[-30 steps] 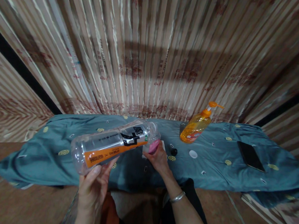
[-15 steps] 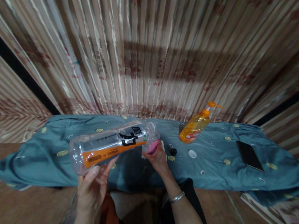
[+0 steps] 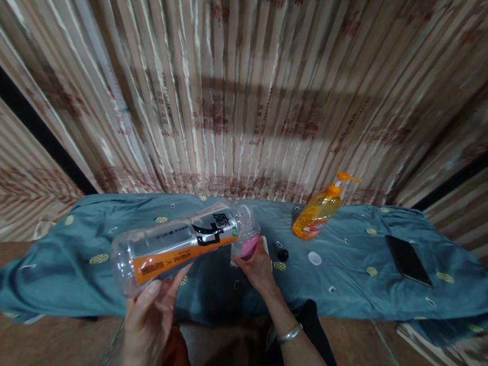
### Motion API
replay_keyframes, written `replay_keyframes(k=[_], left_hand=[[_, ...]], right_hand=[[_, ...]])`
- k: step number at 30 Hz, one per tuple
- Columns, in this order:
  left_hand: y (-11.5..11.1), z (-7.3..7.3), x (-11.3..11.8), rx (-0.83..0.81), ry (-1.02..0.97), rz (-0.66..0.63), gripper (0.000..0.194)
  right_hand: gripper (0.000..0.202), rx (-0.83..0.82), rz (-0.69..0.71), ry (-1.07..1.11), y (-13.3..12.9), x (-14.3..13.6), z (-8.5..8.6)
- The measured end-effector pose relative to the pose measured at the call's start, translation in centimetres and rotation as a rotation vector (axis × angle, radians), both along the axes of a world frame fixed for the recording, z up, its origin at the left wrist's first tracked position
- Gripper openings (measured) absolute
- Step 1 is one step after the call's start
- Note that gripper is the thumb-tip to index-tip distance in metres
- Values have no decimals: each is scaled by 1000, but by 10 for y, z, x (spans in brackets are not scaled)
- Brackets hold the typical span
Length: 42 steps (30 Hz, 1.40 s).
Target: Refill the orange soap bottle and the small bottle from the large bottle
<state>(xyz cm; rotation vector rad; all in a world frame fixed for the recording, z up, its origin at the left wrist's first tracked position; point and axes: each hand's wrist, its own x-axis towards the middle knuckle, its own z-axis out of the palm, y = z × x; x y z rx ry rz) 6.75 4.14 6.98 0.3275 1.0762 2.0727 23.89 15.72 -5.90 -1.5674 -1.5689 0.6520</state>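
My left hand (image 3: 152, 306) is closed around the base end of a large clear plastic bottle (image 3: 178, 240) with a silver and orange label. The bottle lies tilted, almost level, its neck pointing right. My right hand (image 3: 257, 269), with a silver bangle on the wrist, grips a small clear container with a pink label (image 3: 249, 247). The large bottle's neck meets the top of this container; I cannot tell exactly how the two mouths fit. No liquid can be made out in the large bottle. Fingers hide much of the small container.
An orange pump bottle (image 3: 317, 214) stands on the teal cloth (image 3: 211, 300) at the back. Right of my right hand lie a small black cap (image 3: 282, 254) and a white disc (image 3: 314, 259). A flat black phone-like object (image 3: 408, 260) rests farther right. Striped curtain (image 3: 253, 92) hangs behind.
The view has tilted slightly, so the table sits a little lower. Both hands keep their grips, and the bottle and container stay together in much the same pose.
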Motion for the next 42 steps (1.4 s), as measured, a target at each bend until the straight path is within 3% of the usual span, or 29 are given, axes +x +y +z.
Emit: replay_keyframes(k=[4,34,42], left_hand=[[2,-2,0,-17,-34,6,55],[-4,-2,3,-24,-5,21,40],[-2,-2,5,-32,97,0,44]], right_hand=[[81,11,-7,-5,1,-1,-3],[79,25,-20,-6,1,-2,-3],[78,6,-14,12,1,-2,-1]])
